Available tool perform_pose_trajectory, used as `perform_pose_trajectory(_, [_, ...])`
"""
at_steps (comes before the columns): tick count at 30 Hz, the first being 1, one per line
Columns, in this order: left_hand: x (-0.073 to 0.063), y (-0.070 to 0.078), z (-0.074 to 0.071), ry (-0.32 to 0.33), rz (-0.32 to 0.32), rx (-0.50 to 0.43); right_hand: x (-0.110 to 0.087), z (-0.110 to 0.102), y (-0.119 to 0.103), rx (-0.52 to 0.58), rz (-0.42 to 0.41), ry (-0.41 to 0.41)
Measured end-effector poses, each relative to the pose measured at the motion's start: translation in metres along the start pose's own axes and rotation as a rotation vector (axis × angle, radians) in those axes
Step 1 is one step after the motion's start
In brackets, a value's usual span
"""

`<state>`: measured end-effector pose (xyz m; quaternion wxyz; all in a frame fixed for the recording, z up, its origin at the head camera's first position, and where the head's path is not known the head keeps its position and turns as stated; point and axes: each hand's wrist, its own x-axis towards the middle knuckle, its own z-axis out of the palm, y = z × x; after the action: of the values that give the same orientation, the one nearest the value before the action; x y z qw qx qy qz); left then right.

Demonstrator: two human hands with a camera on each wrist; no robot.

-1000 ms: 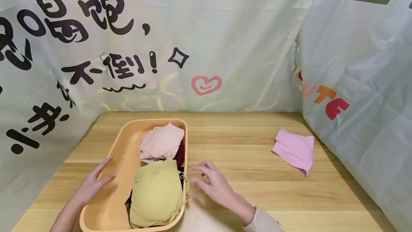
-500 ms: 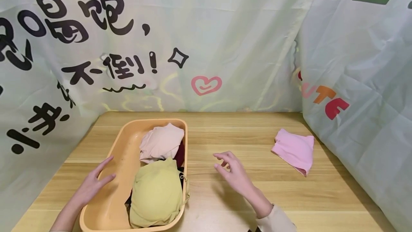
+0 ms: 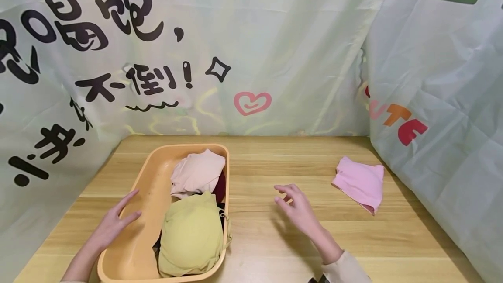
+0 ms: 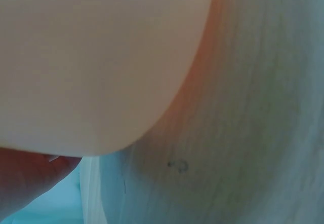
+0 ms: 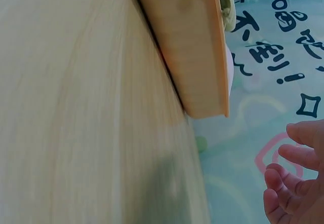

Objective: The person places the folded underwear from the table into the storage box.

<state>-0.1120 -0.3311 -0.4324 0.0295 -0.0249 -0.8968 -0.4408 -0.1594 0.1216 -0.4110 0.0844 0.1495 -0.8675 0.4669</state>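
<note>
An orange plastic tub (image 3: 143, 174) stands on the table's left side. A yellow-green piece of clothing (image 3: 192, 235), bundled up with a thin cord trailing over the right rim, fills its front. Behind that lies a crumpled pale pink cloth (image 3: 198, 171). My left hand (image 3: 111, 226) rests at the left rim with fingers extended and the thumb reaching over the inside; a finger shows against the outer wall in the left wrist view. Over the table right of the tub is my right hand (image 3: 298, 211), its fingers loosely bent and holding nothing. Farther right lies a folded pink cloth (image 3: 359, 184).
Dark red (image 3: 221, 187) and black fabric peeks out under the bundles at the tub's right wall. The wooden table (image 3: 275, 160) is bordered by a printed curtain (image 3: 298, 56) behind, with hanging fabric on both sides.
My right hand has moved right, from beside the tub's right rim to over the bare table. The left hand, tub and cloths stay where they were.
</note>
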Motion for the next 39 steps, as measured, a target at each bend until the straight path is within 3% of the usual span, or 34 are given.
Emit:
perform_pose_trajectory(17, [0.001, 0.0, 0.0, -0.002, -0.007, 0.001, 0.007, -0.027, 0.023, -0.1, 0.003, 0.024])
perform_pose_trajectory(31, [0.001, 0.0, 0.001, -0.007, 0.009, -0.024, 0.012, -0.047, 0.04, -0.177, 0.096, 0.011])
perform_pose_trajectory(39, [0.001, -0.001, 0.0, -0.004, 0.006, -0.017, 0.013, -0.061, 0.047, -0.23, 0.059, 0.05])
